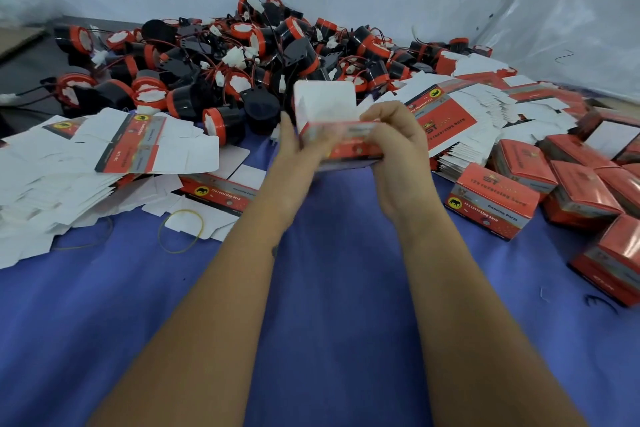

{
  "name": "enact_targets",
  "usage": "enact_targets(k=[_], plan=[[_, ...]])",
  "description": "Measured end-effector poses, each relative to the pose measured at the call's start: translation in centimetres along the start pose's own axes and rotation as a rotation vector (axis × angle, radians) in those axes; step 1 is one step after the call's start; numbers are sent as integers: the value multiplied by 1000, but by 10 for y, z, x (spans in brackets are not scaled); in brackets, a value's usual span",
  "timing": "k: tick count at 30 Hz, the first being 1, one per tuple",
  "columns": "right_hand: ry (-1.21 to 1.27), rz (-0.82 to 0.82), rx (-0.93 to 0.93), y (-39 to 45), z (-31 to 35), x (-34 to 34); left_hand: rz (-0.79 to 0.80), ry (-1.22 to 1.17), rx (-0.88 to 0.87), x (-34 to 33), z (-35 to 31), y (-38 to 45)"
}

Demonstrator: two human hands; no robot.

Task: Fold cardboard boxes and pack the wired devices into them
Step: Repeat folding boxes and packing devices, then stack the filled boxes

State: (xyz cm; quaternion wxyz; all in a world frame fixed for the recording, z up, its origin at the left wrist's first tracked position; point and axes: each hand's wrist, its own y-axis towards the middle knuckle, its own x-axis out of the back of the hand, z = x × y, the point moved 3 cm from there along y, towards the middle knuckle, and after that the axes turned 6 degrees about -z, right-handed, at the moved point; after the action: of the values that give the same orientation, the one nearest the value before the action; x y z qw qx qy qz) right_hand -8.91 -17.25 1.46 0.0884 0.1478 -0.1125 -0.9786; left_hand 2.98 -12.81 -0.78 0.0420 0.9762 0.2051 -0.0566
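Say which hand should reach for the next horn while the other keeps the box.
Left, probably. The left hand only steadies the box and lies nearer the horn pile; the right hand wraps the box's front more fully.

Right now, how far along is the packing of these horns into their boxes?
Done: a cluster of closed red boxes sits at the right. In hand: the left hand and right hand hold one box, its white flap up; whether it is filled cannot be seen. Left: a big pile of wired devices behind, plus flat unfolded boxes on the blue cloth. Much remains.
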Motion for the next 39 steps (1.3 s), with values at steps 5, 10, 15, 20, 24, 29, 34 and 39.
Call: enact_targets(k=[5,10,15,20,24,29,34,39], plan=[[-152,5,20,-4,-4,-7,-339,38,-132,19,0,9],[-393,-147,-89,28,-16,-19,-770,-273,-244,40,0,9],[-454,-122,-22,63,-27,-54,-775,-376,-228,40,1,11],[-442,-124,-6,72,-45,-71,-712,-547,-164,39,3,13],[-136,-243,-88,63,-51,-56,-497,-615,-43,27,7,16],[392,-418,-118,47,-17,-25,-395,-231,56,15,14,16],[33,-529,410,10,30,-25,-320,269,-147,7,8,5],[-730,-356,776,-25,10,-35,-213,544,-215,15,3,3]])
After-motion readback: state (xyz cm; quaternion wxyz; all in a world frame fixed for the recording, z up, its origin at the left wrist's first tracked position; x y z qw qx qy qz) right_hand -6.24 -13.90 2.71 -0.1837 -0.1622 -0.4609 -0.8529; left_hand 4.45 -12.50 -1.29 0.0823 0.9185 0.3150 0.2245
